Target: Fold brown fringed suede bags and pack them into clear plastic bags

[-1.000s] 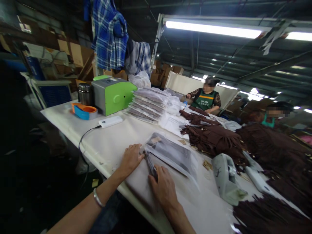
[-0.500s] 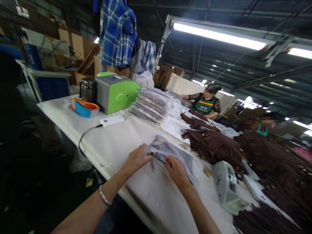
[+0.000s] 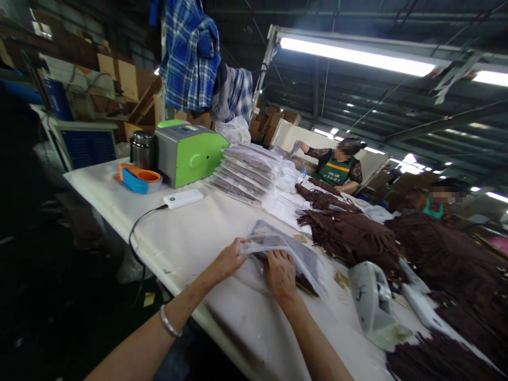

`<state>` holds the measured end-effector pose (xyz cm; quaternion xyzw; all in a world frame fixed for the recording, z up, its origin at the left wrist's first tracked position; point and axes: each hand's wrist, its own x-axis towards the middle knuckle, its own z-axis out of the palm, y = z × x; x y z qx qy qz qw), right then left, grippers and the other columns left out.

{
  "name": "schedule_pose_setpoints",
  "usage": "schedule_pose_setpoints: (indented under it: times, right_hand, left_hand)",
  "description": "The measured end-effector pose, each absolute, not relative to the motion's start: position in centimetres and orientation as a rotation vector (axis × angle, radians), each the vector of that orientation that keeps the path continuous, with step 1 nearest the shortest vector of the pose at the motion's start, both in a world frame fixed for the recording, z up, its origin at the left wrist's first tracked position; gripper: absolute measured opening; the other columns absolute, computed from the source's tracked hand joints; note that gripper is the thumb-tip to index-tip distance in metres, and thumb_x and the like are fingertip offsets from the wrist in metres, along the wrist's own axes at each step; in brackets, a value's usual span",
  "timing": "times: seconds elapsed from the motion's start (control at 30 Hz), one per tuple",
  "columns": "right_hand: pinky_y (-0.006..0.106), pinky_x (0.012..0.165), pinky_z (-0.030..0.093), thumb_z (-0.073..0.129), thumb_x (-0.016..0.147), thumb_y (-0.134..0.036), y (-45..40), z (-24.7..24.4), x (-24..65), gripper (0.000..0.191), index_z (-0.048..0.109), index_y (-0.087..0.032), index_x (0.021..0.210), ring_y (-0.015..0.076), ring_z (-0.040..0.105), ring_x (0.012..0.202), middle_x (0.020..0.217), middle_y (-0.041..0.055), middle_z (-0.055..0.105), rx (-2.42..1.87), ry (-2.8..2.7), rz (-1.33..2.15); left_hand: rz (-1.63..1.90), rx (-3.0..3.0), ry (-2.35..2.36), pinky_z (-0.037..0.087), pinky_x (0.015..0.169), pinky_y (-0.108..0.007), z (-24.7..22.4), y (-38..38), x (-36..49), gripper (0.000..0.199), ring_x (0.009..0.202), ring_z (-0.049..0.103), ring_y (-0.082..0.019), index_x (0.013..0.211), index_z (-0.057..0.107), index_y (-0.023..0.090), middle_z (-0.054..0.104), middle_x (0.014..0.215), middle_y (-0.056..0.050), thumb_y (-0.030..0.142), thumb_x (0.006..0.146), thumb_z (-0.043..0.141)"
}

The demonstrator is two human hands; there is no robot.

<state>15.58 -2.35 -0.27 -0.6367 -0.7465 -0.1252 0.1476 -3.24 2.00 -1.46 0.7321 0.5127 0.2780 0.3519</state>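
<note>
A clear plastic bag [image 3: 307,251] with a dark item inside lies on the white table in front of me. My left hand [image 3: 232,257] pinches the bag's open edge at its left end and lifts the film a little. My right hand [image 3: 281,272] lies palm down at the bag's mouth, its fingers side by side on the dark item [image 3: 307,284]. A brown, gold-edged part of that item shows beside the right wrist. The rest is blurred by the film.
Behind stand a stack of filled plastic bags [image 3: 244,172], a green and grey machine [image 3: 194,153], a tape roll [image 3: 148,177] and a white power bank [image 3: 183,198]. Rightward lie brown fringed bags [image 3: 357,233] and a grey tape dispenser [image 3: 371,301]. A co-worker [image 3: 337,169] works across the table.
My right hand has gone from gripping a dark strap-like part to lying flat on the item. The film's edge now stretches from my left hand over it. The co-worker's arm has risen.
</note>
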Motion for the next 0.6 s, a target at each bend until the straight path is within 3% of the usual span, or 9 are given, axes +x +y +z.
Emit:
schedule_pose_setpoints:
  times: [0.13,0.27,0.4,0.6]
  right_hand:
    - [0.036,0.087,0.035,0.055,0.085,-0.016,-2.9,0.3,15.4,0.011,0.065,-0.021,0.086,0.0256,0.055,0.101,0.098,0.0069,0.068,-1.84,-2.107,-0.304]
    - [0.032,0.084,0.037,0.058,0.087,-0.025,-3.7,0.4,14.1,0.007,0.064,-0.022,0.084,0.0223,0.056,0.095,0.093,0.0036,0.067,-1.702,-2.136,-0.166]
    - [0.032,0.085,0.038,0.054,0.088,-0.015,-3.3,-0.1,13.8,0.014,0.065,-0.023,0.086,0.0217,0.057,0.094,0.093,0.0039,0.068,-1.641,-2.29,-0.238]
    - [0.038,0.097,0.038,0.048,0.087,-0.012,-2.5,-1.7,15.6,0.033,0.062,-0.023,0.115,0.0238,0.056,0.11,0.113,0.0077,0.067,-1.59,-2.151,-0.301]
  left_hand:
    - [0.726,1.833,1.27,0.038,0.051,-0.022,-1.8,1.6,-4.0,0.051,0.05,0.053,-0.013,0.131,0.041,0.014,0.05,0.057,0.009,0.022,0.081,0.049]
    - [0.786,1.823,1.312,0.036,0.053,-0.023,-2.1,1.3,-3.5,0.051,0.055,0.054,-0.015,0.132,0.04,0.015,0.051,0.059,0.007,0.022,0.082,0.047]
    - [0.771,1.925,1.365,0.04,0.062,-0.025,-2.2,0.6,-3.6,0.045,0.065,0.062,-0.018,0.134,0.041,0.019,0.06,0.066,0.003,0.021,0.088,0.041]
    - [0.604,2.35,1.655,0.047,0.074,-0.032,-2.3,-1.3,-5.1,0.039,0.083,0.067,-0.023,0.131,0.046,0.024,0.069,0.089,-0.006,0.021,0.093,0.041]
